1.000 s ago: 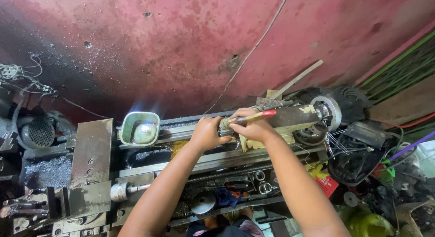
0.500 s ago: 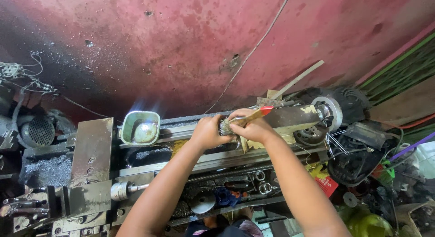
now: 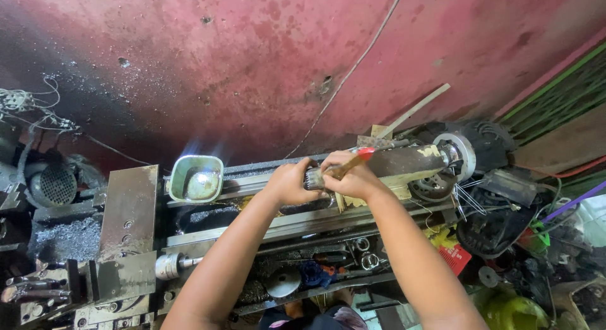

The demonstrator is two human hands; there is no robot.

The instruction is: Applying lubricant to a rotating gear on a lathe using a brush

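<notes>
Lathe bed [image 3: 265, 226] along red wall, largest. Long dark cylindrical part [image 3: 404, 161] mounted above bed, right of centre. Left hand [image 3: 291, 181] curled around ribbed end [image 3: 314, 177] of cylinder. Right hand [image 3: 355, 176] just right of it, fingers pinching red-tipped wooden-handled tool [image 3: 349, 164] against cylinder. Lit lamp [image 3: 196, 178] left of hands.

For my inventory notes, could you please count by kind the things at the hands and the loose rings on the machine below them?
Hands: 2, left hand and right hand
Wooden-handled tool with red tip: 1
Ribbed metal part: 1
Green lamp shade: 1
Metal rings: at least 2
Total: at least 7
</notes>
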